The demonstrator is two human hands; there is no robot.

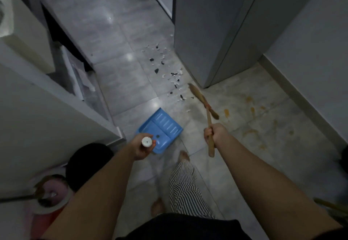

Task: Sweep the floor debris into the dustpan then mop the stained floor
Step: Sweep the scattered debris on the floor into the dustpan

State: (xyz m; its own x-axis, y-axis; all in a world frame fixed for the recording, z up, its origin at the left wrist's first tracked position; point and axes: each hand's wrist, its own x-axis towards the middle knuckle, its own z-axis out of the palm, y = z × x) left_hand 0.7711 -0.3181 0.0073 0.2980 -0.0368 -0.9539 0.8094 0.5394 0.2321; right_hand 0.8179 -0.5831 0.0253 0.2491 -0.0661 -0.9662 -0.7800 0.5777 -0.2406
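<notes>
A blue dustpan (163, 125) rests on the grey tiled floor just ahead of my feet. My left hand (141, 148) is shut on the white top of its upright handle. My right hand (215, 133) grips the wooden handle of a broom (201, 98), whose brown bristles lie on the floor beyond the dustpan, to its right. Black and white debris (170, 72) is scattered over the tiles from the broom head back toward a grey cabinet. Orange-brown stains (250, 115) spread across the floor to the right.
A tall grey cabinet (216, 32) stands at the right of the debris. A white wall corner (56, 108) juts in at the left. A pink bucket (50, 196) with a mop sits at the lower left beside a black round object (88, 162). A skirting board (305, 96) borders the stains.
</notes>
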